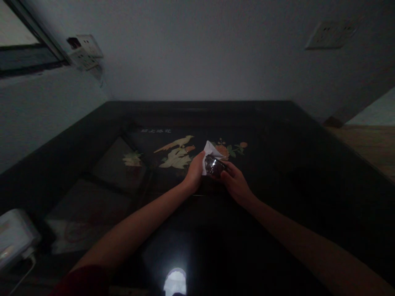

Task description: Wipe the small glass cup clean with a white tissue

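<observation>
In the head view, my two hands meet above the middle of a glossy black table (pixel 247 230). My right hand (pixel 237 183) is closed on a small, shiny, dark rounded object (pixel 215 165) that catches bright highlights; its exact kind does not show clearly. Against the far left side of that object, my left hand (pixel 195 172) grips a thin white tissue or cloth (pixel 209 148), one corner of which sticks up. Most of the left fingers are hidden behind the tissue and the object.
The tabletop carries a picture of a pale bird (pixel 175 144) with flowers and some characters. A white device (pixel 17 236) with a cable sits at the left edge. Wall sockets (pixel 86 51) are at the upper left, with another socket plate (pixel 330 35) upper right. A lamp reflection shines near the front.
</observation>
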Tool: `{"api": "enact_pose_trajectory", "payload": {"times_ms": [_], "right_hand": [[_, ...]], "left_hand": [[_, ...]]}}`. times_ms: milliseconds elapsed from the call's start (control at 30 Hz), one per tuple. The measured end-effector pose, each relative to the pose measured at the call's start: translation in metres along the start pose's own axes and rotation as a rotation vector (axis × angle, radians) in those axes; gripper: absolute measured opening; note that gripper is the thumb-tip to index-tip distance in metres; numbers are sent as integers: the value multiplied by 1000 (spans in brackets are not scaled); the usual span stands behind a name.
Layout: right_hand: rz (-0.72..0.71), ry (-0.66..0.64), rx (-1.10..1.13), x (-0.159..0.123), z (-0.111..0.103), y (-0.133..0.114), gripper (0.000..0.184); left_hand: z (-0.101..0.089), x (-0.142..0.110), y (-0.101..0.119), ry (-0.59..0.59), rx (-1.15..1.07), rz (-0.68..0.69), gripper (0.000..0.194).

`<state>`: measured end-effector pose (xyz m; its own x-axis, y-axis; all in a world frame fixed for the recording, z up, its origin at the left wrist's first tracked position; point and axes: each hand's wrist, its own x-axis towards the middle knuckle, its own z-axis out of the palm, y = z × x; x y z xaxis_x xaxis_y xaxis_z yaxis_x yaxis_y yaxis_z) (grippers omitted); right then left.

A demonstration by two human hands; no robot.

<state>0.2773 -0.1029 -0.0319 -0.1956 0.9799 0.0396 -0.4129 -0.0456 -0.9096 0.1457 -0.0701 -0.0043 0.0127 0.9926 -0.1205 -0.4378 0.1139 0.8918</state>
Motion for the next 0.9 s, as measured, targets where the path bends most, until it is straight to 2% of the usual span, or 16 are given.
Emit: {"api": "enact_pose_trajectory", "payload": {"times_ms": [67, 167, 300, 467, 567, 733, 833, 900], "right_hand": [[-8, -12, 23, 0, 1, -1, 41], [-20, -26, 24, 0, 2, -2, 41], [-20, -36, 4, 0, 0, 0, 44], [-19, 1, -12, 1, -1, 4, 43], [-22, 23, -54, 1, -1, 4, 40], [-41, 67, -148, 2, -3, 3, 34], [-52, 59, -161, 2, -1, 1, 32], [-44, 55, -142, 1, 0, 0, 32]], "left_hand": [[0, 0, 0, 8, -28, -28, 25], [-1, -4, 3, -1, 136, 62, 29], [-3, -13, 9, -48, 435, 316, 38], [-1, -21, 18, -231, 798, 693, 37], [1, -23, 23, -315, 995, 828, 36], [3, -23, 27, -388, 1158, 927, 34], [3, -23, 27, -395, 1096, 910, 34], [4, -23, 27, -373, 1023, 849, 34]]}}
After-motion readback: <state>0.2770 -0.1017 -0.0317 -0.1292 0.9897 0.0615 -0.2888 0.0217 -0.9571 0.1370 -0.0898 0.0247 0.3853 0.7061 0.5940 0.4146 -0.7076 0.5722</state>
